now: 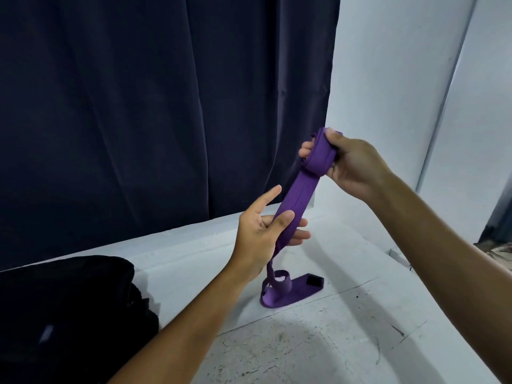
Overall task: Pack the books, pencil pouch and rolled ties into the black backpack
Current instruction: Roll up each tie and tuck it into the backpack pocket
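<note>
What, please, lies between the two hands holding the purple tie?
In the head view, only a straight unrolled stretch of the purple tie spans from the right hand to the left hand.

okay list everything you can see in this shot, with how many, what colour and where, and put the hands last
purple fabric tie: one, purple, partly rolled at the top, strip hanging down, wide end lying on the surface
black backpack: one, black, lower left on the surface
dark navy curtain: one, navy, behind, left and centre
white surface: one, white, scuffed, below the hands
white wall: one, white, right
left hand: one, pinches the strip
right hand: one, grips the roll
</note>
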Available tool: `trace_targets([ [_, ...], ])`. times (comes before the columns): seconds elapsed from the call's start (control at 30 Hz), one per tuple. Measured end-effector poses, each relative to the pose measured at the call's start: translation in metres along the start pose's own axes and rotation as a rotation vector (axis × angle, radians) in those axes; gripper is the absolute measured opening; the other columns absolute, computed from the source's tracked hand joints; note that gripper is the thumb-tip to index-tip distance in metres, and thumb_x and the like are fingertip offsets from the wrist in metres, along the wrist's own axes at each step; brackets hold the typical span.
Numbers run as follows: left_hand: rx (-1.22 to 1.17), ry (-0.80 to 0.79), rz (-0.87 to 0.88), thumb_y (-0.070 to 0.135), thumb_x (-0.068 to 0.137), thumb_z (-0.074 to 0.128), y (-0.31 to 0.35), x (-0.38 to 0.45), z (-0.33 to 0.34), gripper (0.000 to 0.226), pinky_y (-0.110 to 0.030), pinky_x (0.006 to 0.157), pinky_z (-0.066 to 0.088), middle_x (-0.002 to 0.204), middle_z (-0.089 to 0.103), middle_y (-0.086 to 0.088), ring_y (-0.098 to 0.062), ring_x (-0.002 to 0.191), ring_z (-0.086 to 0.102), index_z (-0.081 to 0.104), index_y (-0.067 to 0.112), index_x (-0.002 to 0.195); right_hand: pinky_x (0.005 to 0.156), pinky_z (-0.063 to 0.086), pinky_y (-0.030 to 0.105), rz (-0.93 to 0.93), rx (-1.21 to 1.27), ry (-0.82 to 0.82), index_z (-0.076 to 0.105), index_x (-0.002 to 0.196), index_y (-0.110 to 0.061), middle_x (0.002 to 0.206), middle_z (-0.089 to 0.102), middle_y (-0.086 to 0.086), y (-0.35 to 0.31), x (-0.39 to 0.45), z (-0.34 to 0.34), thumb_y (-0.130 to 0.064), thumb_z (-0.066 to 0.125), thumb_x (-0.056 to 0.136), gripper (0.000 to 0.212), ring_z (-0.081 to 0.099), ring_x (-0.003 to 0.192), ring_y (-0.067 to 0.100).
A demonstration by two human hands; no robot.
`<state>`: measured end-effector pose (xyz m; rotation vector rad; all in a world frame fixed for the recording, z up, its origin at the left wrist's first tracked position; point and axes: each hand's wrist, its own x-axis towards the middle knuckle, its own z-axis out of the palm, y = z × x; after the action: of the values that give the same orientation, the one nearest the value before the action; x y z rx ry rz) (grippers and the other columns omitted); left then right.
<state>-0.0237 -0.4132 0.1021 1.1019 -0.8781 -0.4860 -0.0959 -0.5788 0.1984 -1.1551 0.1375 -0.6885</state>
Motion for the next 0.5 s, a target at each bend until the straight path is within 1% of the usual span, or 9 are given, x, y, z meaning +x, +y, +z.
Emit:
trace_targets([
  [0.1,0.009,-0.036,-0.002,0.009,0.094,0.056,0.004,-0.007,-0.001,0.054,-0.034,0.065,0.060,0.085,0.075,-0.015,-0.031,0.071,0.073,0.038,0.028,0.141,0.080,0.059,0.036,-0.052,-0.101,0.077,0.055,0.118,0.004,0.111,0.066,0.022,0.015,0.005,-0.007,-0.014,0.048,0.100,0.025,0.071,0.093,0.029],
  [0.2,0.038,-0.062,0.016,0.010,0.096,0.054,0.011,-0.009,-0.003,0.054,-0.031,0.068,0.059,0.087,0.075,-0.014,-0.029,0.080,0.074,0.035,0.028,0.142,0.084,0.058,0.037,-0.124,-0.309,0.074,0.060,0.110,0.001,0.112,0.067,0.024,0.031,0.004,-0.007,-0.010,0.050,0.099,0.019,0.070,0.097,0.031],
  [0.27,0.076,-0.065,0.034,0.008,0.098,0.051,0.018,-0.007,-0.006,0.046,-0.023,0.075,0.055,0.085,0.076,-0.011,-0.019,0.085,0.072,0.039,0.025,0.140,0.084,0.057,0.040,-0.201,-0.554,0.011,0.065,0.101,-0.002,0.104,0.070,0.021,0.037,0.003,-0.007,-0.010,0.052,0.098,0.015,0.070,0.095,0.032],
  [0.33,0.038,-0.040,-0.028,0.008,0.100,0.049,0.027,-0.001,-0.011,0.038,-0.020,0.072,0.053,0.079,0.074,-0.011,-0.014,0.077,0.069,0.046,0.022,0.134,0.081,0.055,0.044,-0.247,-0.881,-0.116,0.067,0.095,0.002,0.092,0.072,0.019,0.041,-0.002,-0.008,-0.015,0.054,0.098,0.021,0.069,0.085,0.034],
  [0.37,0.015,-0.018,-0.086,0.008,0.100,0.049,0.031,0.003,-0.015,0.034,-0.021,0.067,0.052,0.074,0.073,-0.011,-0.015,0.069,0.066,0.049,0.021,0.132,0.078,0.052,0.044,-0.224,-1.000,-0.188,0.066,0.092,0.004,0.086,0.072,0.018,0.042,-0.006,-0.007,-0.022,0.054,0.099,0.030,0.066,0.077,0.034],
  [0.4,0.014,-0.003,-0.146,0.010,0.100,0.049,0.035,0.007,-0.019,0.031,-0.022,0.059,0.050,0.069,0.071,-0.011,-0.016,0.060,0.061,0.050,0.020,0.130,0.074,0.051,0.044,-0.152,-1.062,-0.253,0.066,0.089,0.006,0.081,0.070,0.018,0.041,-0.011,-0.004,-0.031,0.051,0.099,0.040,0.062,0.070,0.032],
  [0.43,0.047,-0.006,-0.201,0.013,0.100,0.050,0.039,0.011,-0.025,0.028,-0.022,0.051,0.046,0.063,0.067,-0.009,-0.015,0.051,0.055,0.051,0.018,0.128,0.072,0.051,0.042,-0.034,-1.070,-0.328,0.066,0.088,0.006,0.078,0.070,0.016,0.040,-0.017,-0.001,-0.041,0.047,0.099,0.052,0.062,0.067,0.030],
  [0.47,0.101,-0.025,-0.252,0.018,0.100,0.052,0.041,0.015,-0.030,0.027,-0.021,0.045,0.040,0.058,0.063,-0.007,-0.014,0.045,0.048,0.052,0.015,0.127,0.071,0.053,0.040,0.106,-1.063,-0.422,0.067,0.090,0.004,0.081,0.072,0.016,0.038,-0.022,0.000,-0.051,0.044,0.097,0.061,0.066,0.070,0.030],
  [0.5,0.169,-0.064,-0.296,0.024,0.098,0.054,0.042,0.018,-0.037,0.029,-0.020,0.041,0.036,0.054,0.059,-0.005,-0.012,0.041,0.043,0.053,0.013,0.126,0.071,0.055,0.037,0.239,-1.056,-0.538,0.068,0.092,0.003,0.085,0.073,0.017,0.036,-0.027,0.002,-0.058,0.046,0.094,0.065,0.070,0.074,0.030],
])
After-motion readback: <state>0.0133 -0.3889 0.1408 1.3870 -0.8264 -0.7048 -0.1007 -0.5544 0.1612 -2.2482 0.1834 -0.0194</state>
